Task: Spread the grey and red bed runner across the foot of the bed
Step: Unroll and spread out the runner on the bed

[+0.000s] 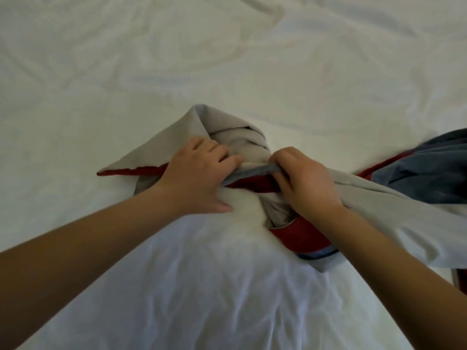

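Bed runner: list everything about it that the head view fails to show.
1. Head view: the bed runner runs off the right edge, so its far end and full length are cut off.
2. Head view: the left hand and right hand cover the cloth they grip.
3. Head view: its own bunched folds hide the pattern in the middle.
4. Head view: the white sheet fills the rest, so the foot of the bed cannot be placed.
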`<action>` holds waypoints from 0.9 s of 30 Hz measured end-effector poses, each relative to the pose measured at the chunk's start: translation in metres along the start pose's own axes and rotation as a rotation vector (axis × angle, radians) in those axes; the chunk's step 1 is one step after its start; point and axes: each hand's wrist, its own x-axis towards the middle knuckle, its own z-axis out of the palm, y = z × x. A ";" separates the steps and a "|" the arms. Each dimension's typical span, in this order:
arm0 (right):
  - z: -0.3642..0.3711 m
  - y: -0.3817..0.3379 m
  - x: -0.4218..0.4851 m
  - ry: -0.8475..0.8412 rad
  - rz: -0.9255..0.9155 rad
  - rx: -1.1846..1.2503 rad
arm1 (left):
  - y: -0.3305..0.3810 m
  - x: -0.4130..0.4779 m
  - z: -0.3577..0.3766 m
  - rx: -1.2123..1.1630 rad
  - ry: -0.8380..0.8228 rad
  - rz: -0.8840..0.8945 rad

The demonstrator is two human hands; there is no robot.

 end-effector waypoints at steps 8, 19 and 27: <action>0.000 0.015 0.028 0.165 0.289 0.136 | -0.045 0.047 -0.030 0.130 0.140 -0.230; 0.006 0.049 0.047 0.059 0.796 -0.027 | -0.060 0.115 -0.047 0.263 0.350 -0.193; -0.002 -0.006 0.033 0.179 0.173 -0.080 | -0.034 0.054 0.001 0.237 0.239 0.360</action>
